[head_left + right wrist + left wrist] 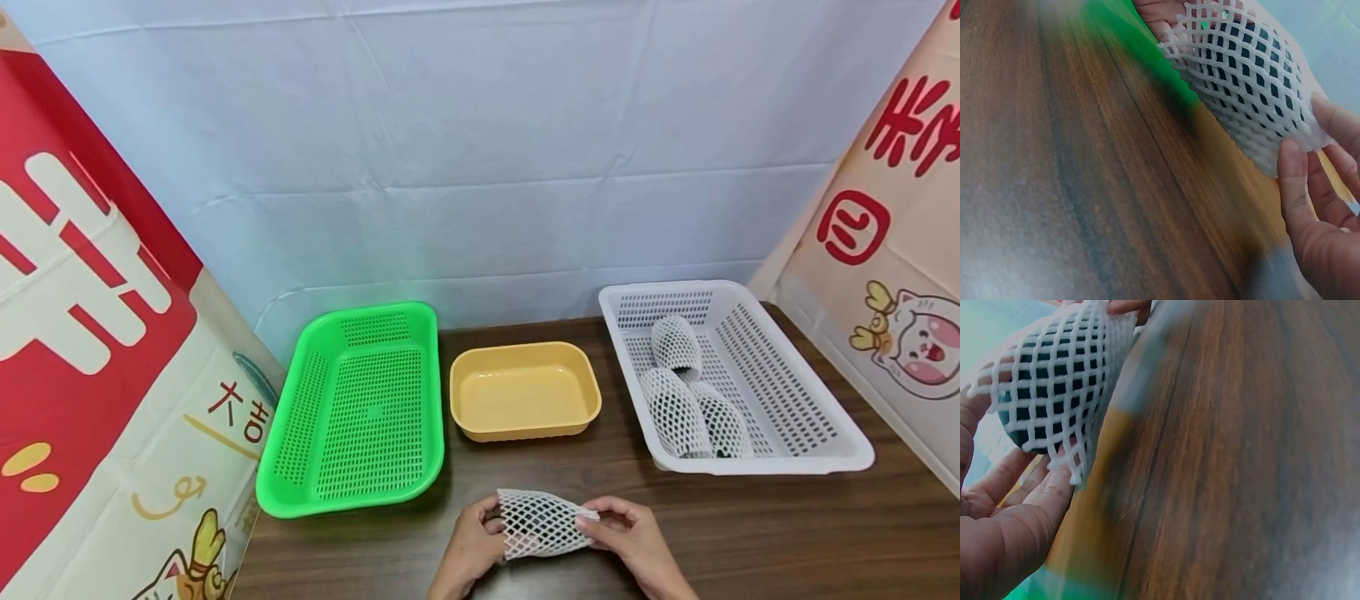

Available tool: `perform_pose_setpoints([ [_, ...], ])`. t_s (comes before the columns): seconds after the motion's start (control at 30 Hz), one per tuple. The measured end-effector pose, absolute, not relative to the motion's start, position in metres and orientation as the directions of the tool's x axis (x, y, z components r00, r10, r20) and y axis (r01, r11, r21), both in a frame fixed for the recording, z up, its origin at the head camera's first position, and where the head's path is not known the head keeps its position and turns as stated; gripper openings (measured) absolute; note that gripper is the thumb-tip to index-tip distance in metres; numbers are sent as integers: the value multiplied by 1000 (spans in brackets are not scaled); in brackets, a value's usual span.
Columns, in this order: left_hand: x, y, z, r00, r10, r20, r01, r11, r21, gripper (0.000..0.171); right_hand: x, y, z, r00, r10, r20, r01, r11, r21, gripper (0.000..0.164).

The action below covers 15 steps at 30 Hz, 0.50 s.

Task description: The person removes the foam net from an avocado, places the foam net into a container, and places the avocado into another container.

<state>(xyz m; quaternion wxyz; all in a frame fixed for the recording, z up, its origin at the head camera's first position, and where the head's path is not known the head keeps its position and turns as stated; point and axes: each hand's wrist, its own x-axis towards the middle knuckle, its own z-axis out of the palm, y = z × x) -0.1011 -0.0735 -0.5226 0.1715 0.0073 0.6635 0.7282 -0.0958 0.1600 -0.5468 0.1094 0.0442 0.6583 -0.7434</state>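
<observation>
A white foam net sleeve [547, 523] is stretched lengthwise between my two hands above the front of the table. Inside it sits a dark, smooth, rounded object [1015, 430], its end showing at the wide mouth; its kind is hidden by the mesh. My left hand [476, 537] holds the wide mouth, thumb on one side and fingers [1054, 494] beneath. At the narrow end, my right hand [633, 537] pinches the foam between thumb and fingers. In the right wrist view, the mesh bulges around the dark object.
Behind the hands stands a yellow tray [525, 433]. To its left is a green basket [435, 400]. On the right, a white basket [817, 400] holds several net-sleeved things [675, 412]. A pale cloth [465, 225] hangs at the back, with printed sheets at both sides.
</observation>
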Motion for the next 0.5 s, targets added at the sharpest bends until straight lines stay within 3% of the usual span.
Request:
perform_pose_setpoints([
  [0.2, -106, -81, -551, -948, 224, -227, -238, -20, 971, 57, -96, 165, -548, -978, -92, -188, 197, -96, -976, 33],
  [0.5, -106, -88, -551, -950, 237, -203, -220, -47, 974, 52, -97, 171, -547, -965, -6, -261, 261, -50, -964, 36],
])
